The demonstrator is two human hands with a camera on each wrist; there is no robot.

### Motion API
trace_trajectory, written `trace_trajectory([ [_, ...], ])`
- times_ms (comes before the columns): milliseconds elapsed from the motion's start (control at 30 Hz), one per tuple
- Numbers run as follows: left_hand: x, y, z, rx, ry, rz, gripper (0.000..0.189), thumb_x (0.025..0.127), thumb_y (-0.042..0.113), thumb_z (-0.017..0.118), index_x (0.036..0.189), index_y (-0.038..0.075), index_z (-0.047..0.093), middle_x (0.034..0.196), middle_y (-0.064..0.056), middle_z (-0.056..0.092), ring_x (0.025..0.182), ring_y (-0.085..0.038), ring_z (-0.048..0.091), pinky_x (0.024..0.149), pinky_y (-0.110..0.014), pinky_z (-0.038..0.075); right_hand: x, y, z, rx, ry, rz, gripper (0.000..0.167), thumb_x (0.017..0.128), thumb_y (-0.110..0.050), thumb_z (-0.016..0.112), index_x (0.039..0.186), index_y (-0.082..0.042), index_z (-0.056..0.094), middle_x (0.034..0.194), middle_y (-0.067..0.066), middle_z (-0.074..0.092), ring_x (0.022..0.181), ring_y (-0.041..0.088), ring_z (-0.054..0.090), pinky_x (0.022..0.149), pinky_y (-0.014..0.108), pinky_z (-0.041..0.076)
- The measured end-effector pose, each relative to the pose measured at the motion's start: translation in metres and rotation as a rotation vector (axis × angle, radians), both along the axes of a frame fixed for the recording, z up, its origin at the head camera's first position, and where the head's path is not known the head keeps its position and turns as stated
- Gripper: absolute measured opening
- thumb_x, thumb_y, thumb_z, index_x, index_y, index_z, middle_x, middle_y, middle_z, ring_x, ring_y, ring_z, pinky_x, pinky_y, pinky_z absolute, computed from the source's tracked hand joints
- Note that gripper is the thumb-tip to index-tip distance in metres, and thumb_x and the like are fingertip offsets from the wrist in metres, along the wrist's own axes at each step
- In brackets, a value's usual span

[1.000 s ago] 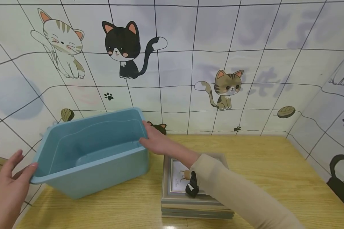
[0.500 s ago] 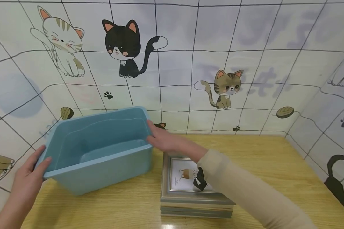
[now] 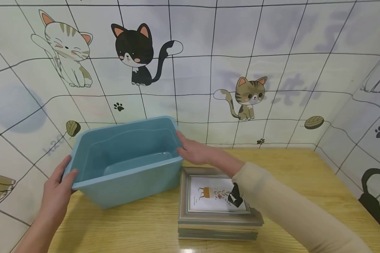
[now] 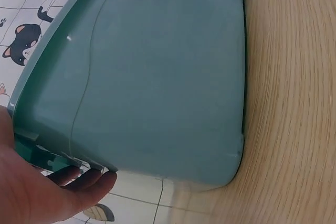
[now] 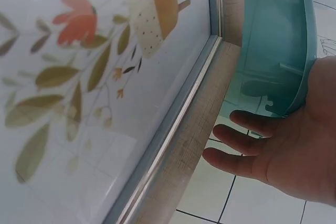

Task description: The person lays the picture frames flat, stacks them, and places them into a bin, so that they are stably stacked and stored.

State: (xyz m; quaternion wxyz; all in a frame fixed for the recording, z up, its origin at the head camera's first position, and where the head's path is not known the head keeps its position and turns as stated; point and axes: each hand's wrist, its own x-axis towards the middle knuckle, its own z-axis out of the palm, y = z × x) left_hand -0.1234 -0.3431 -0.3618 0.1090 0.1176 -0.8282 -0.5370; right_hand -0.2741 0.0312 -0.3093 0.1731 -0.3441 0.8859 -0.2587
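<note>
A light blue plastic bin (image 3: 130, 189) with a wide rim stands on the left of the table, its open top upward and nothing inside. My left hand (image 3: 57, 186) holds its left end, thumb over the rim; in the left wrist view the fingers (image 4: 92, 190) curl beneath the rim. At the opposite end, my right hand (image 3: 197, 151) grips the rim with the thumb inside the bin. The other fingers (image 5: 241, 163) extend below the rim in the right wrist view. Under the right forearm lies a stack of picture frames (image 3: 209, 189), the top one showing a flower print.
The wooden table (image 3: 291, 179) extends to the right of the stack. Behind it rises a wall covering (image 3: 196, 77) with a grid and cartoon cats. The bin's right end is close to the stack's back left corner.
Both hands have moved the bin to the right, closer to the picture frames. The left hand has come round the left rim, where it was more spread before. The stack has stayed put.
</note>
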Motion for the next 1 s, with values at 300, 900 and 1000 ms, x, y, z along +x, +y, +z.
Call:
trace_trajectory([
  [300, -0.004, 0.007, -0.002, 0.083, -0.027, -0.008, 0.065, 0.111, 0.038, 0.036, 0.166, 0.030, 0.001, 0.171, -0.015, 0.000, 0.146, -0.038, 0.026, 0.077, -0.006, 0.043, 0.000, 0.007, 0.001, 0.012, 0.036, -0.002, 0.070, 0.108, -0.021, 0.030, 0.161, 0.002, -0.010, 0.164, 0.023, 0.025, 0.140, 0.031, 0.043, 0.121, 0.043, 0.023],
  [900, -0.024, 0.016, 0.002, 0.229, -0.006, -0.079, 0.068, 0.111, 0.036, 0.040, 0.166, 0.031, 0.000, 0.171, -0.012, -0.010, 0.149, -0.044, 0.015, 0.093, -0.014, 0.044, -0.002, 0.017, -0.003, -0.001, -0.026, -0.040, 0.070, 0.110, -0.025, 0.025, 0.160, -0.001, -0.017, 0.067, 0.002, 0.046, 0.062, 0.018, 0.040, 0.119, 0.043, 0.025],
  [1000, -0.026, 0.021, 0.003, 0.240, -0.005, -0.082, 0.069, 0.111, 0.036, 0.041, 0.166, 0.029, 0.001, 0.171, -0.013, -0.008, 0.148, -0.042, 0.019, 0.085, -0.011, 0.045, -0.002, 0.022, -0.003, 0.011, -0.008, -0.049, 0.069, 0.110, -0.026, 0.024, 0.160, 0.000, -0.017, 0.082, 0.010, 0.060, 0.075, 0.021, 0.052, 0.121, 0.043, 0.022],
])
